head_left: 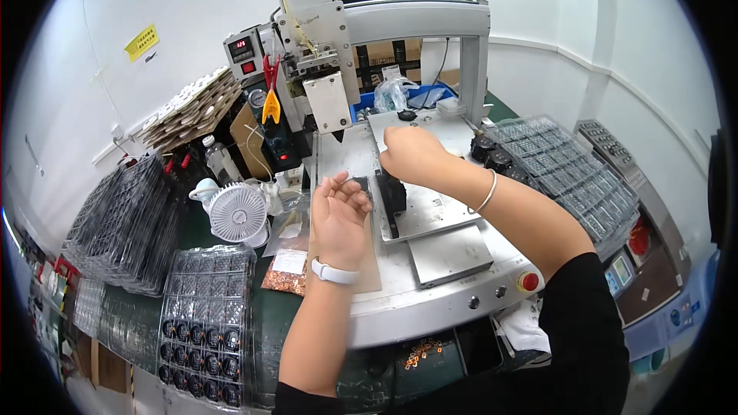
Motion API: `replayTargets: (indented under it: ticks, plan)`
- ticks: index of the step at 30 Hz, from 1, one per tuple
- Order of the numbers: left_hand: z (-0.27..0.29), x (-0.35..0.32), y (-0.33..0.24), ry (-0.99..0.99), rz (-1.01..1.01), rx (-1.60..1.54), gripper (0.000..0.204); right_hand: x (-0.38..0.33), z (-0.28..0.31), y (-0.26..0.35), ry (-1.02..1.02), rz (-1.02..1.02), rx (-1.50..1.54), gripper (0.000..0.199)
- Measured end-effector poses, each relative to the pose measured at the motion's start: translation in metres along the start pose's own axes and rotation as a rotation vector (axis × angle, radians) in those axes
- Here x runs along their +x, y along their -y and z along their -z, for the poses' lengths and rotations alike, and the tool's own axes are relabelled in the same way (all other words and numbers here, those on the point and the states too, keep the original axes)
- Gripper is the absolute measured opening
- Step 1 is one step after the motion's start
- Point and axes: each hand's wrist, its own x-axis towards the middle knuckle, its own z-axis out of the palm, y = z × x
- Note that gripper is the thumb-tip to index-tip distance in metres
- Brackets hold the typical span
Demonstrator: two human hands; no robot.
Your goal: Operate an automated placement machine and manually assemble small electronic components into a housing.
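Room: white walls close behind and to the right; a yellow notice [141,41] on the left wall.
Worktop: dark green worktop [280,315], crowded on both sides of a grey gantry machine [400,23].
Machine bed: a flat metal plate [430,211] lies on it, its front edge near a red button [527,281].
Left hand [338,215]: palm up, fingers loosely curled, over the bed's left margin; I cannot tell whether it holds anything.
Right hand [413,154]: knuckles up, fingers bent down on the plate's far part, beside a small black fixture [392,196].
Left edge: stacked clear trays [127,223], a small white fan [237,213], a tray of black round parts [206,323].
Right edge: more clear trays [561,169] just beside the bed.
Open room: only the bare strip of bed between the hands and the button.
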Motion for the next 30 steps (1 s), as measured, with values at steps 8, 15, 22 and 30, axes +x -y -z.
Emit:
replayTargets:
  ticks: [8,15,22,30]
  plan:
    - [-0.003,-0.001,-0.002,0.005,-0.002,-0.015,0.038,0.002,-0.011,0.01,0.082,0.05,-0.101,0.015]
    - [-0.004,-0.002,-0.003,0.017,-0.005,-0.008,0.038,-0.005,-0.017,0.018,0.079,0.034,-0.079,0.018]
    - [-0.006,-0.003,0.0,0.011,-0.006,-0.006,0.038,-0.004,-0.018,0.003,0.095,0.117,-0.031,0.018]
    - [0.001,-0.003,-0.001,0.027,-0.008,0.016,0.038,-0.026,0.002,-0.004,0.093,0.179,0.075,0.017]
